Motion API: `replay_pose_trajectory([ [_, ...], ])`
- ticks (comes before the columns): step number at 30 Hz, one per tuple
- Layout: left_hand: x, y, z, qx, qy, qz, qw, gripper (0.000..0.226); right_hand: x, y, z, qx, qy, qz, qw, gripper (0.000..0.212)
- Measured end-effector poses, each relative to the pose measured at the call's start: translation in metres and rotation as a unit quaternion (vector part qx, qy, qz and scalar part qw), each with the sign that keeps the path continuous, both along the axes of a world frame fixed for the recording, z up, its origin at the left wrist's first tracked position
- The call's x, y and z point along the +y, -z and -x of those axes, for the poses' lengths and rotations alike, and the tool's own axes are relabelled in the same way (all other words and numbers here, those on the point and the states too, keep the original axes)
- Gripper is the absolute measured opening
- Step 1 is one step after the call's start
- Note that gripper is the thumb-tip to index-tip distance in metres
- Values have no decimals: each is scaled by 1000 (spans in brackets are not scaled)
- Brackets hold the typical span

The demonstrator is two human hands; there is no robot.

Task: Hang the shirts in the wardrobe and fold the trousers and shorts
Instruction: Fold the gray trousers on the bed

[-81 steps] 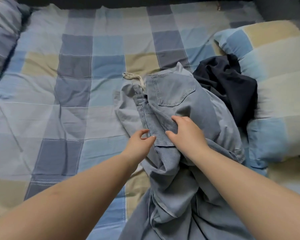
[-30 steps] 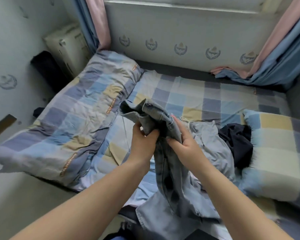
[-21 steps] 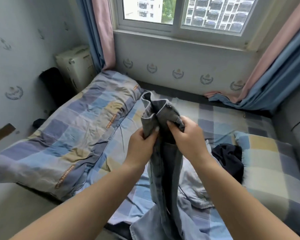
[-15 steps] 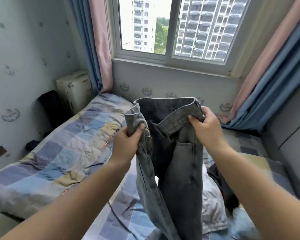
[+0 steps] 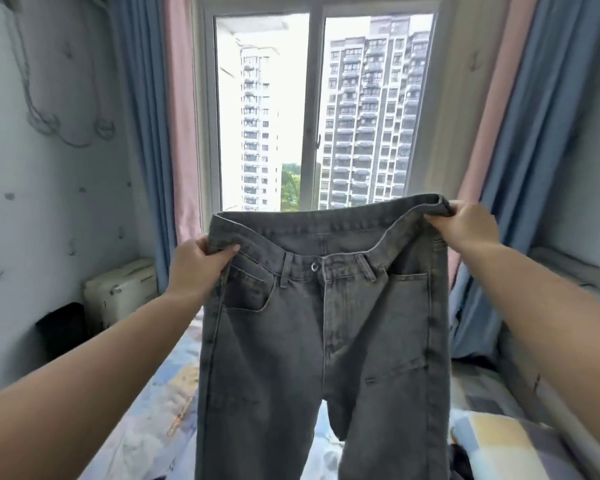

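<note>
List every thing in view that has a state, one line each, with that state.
jeans: unfolded, held up by the waistband, legs hanging, front button fastened
left hand: grips the waistband's left end
right hand: grips the waistband's right end
curtains: drawn open to both sides
window: looks shut
bed: covered in a rumpled checked sheet

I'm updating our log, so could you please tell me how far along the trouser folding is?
Nothing looks finished: no folded pile or hung shirt is in view. In hand: the left hand and right hand hold the grey jeans up by the waistband, spread and hanging unfolded over the bed. Left: folding them, plus a dark garment by the pillow.
</note>
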State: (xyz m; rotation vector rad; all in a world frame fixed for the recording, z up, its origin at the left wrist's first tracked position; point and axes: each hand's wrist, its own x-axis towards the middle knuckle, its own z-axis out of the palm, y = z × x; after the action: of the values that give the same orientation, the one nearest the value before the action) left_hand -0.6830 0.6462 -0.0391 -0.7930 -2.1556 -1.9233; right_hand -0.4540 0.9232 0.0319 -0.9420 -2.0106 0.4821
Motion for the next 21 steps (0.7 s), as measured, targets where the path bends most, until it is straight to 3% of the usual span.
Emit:
replay_pose_trajectory([
  [5, 23, -54, -15, 41, 16, -10, 999, 11, 21, -44, -18, 103, 29, 67, 992, 29],
  [9, 41, -93, -37, 55, 60, -57, 995, 14, 27, -99, -32, 126, 47, 22, 991, 30],
  [14, 40, -120, -31, -5, 98, -136, 986, 19, 17, -175, -31, 121, 69, -83, 987, 26],
  [17, 25, -122, -12, -26, 94, -173, 980, 24, -4, -207, -8, 120, 54, -143, 981, 25],
  [21, -9, -87, 11, -67, 64, -194, 976, 16, -28, -200, 52, 94, 3, -136, 986, 22],
])
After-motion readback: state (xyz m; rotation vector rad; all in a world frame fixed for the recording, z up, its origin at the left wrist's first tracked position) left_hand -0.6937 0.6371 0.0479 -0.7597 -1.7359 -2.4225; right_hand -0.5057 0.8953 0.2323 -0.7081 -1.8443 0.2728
